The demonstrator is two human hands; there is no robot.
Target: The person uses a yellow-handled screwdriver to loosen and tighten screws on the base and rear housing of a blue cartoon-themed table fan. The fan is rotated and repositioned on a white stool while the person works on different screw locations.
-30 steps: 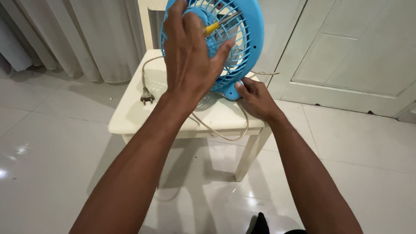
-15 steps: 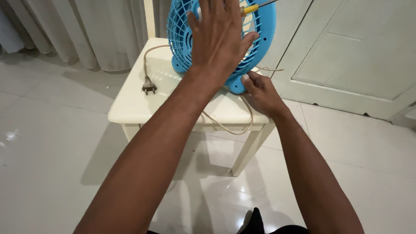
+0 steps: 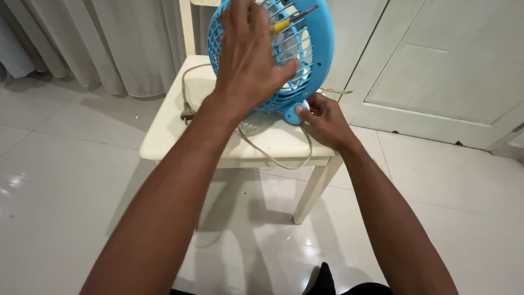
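On the cream chair (image 3: 180, 128), upright blue fan (image 3: 314, 49), grille toward camera; left hand (image 3: 248, 60) flat on grille, right hand (image 3: 322, 117) pinching base.

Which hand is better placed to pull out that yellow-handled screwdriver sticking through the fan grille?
Probably left: the left hand lies spread on the blue fan beside the screwdriver; the right hand pinches the base.

I see a cream-white chair (image 3: 180, 128) with a flat seat standing on a glossy white tiled floor (image 3: 60, 180). One front leg (image 3: 311, 191) is visible beneath the seat's right corner. On the seat stands a blue fan (image 3: 305, 54), its base near the right edge. A beige power cord (image 3: 273, 155) lies across the seat and loops over the front edge; its plug (image 3: 188, 113) rests near the left edge.
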